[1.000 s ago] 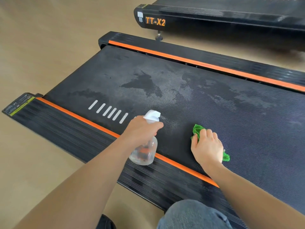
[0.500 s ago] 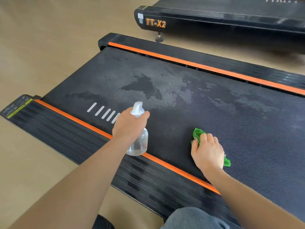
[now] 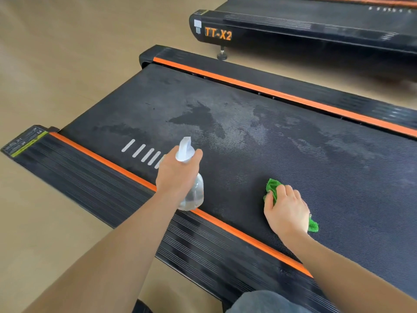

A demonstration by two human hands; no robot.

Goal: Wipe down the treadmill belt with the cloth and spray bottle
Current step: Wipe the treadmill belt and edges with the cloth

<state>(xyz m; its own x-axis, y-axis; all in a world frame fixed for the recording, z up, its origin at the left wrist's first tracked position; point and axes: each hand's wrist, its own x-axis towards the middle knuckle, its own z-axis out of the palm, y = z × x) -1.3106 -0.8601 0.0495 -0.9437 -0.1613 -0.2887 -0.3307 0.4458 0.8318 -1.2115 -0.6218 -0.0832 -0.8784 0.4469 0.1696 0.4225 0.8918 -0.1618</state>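
The black treadmill belt runs across the view, with wet patches and pale spray marks in its middle. My left hand grips a clear spray bottle with a white nozzle, held upright above the near orange stripe and pointing toward the belt's middle. My right hand holds a green cloth pressed on the belt near its front edge. Most of the cloth is hidden under my fingers; a corner sticks out at the wrist side.
Ribbed black side rails with orange stripes border the belt on both sides. A second treadmill marked TT-X2 stands behind. Beige floor lies to the left. My knee is at the bottom edge.
My left hand has moved the bottle left and turned it upright, nozzle now pointing away from me. My right hand with the cloth has stayed in place.
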